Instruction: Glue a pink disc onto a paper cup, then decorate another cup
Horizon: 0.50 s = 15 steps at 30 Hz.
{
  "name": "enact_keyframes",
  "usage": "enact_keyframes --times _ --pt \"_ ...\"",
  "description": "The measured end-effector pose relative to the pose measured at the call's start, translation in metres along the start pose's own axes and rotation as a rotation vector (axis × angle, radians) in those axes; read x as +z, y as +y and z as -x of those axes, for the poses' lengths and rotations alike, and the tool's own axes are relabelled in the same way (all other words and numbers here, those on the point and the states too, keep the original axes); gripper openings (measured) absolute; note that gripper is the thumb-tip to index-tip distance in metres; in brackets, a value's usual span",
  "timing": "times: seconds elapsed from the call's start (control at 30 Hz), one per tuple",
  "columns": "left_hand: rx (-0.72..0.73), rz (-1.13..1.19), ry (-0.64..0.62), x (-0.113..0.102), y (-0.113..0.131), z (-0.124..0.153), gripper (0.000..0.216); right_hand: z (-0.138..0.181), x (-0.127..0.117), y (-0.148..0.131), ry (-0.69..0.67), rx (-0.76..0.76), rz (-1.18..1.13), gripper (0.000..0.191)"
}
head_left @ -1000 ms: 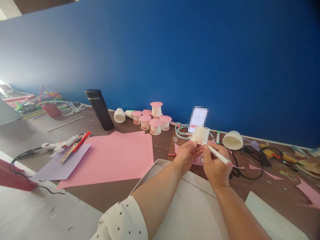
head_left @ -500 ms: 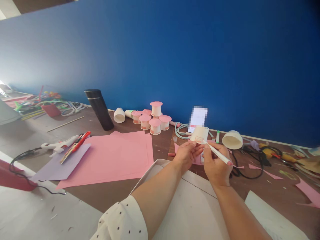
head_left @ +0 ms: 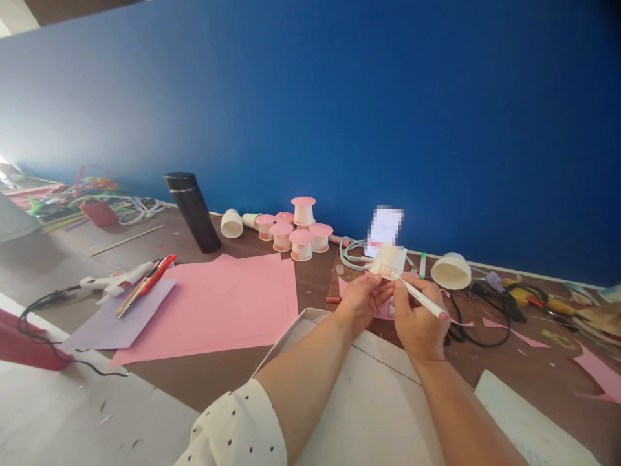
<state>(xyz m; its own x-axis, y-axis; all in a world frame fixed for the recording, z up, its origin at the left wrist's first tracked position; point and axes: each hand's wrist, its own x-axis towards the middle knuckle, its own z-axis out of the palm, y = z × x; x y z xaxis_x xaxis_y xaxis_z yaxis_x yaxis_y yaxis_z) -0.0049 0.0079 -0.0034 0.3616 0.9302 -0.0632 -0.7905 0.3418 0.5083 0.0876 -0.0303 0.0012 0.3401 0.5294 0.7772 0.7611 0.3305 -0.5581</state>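
Note:
A white paper cup is gripped at its lower edge by my left hand; reddish lines show on its side. My right hand is closed around a white marker with a pink end, its tip against or very near the cup's side. Right behind the cup a lit phone leans on the blue wall. Scraps of pink paper lie under my hands. Left of them stand several upside-down paper cups with pink paper discs on top, one stacked above the others.
Pink paper sheets lie to the left, with a purple sheet, a red utility knife and a white glue gun. A black flask stands behind them. At right are an empty paper cup and black cables.
The cup has turned or tilted slightly in my left hand. My right hand and the marker have shifted a little to the left. Everything else stays put.

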Motion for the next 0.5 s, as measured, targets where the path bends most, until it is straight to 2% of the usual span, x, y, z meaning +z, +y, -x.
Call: enact_keyframes --times 0.5 --pt "-0.012 0.011 0.022 0.0003 0.0012 0.0 0.008 -0.0005 -0.0008 -0.0011 0.014 0.02 0.016 0.018"
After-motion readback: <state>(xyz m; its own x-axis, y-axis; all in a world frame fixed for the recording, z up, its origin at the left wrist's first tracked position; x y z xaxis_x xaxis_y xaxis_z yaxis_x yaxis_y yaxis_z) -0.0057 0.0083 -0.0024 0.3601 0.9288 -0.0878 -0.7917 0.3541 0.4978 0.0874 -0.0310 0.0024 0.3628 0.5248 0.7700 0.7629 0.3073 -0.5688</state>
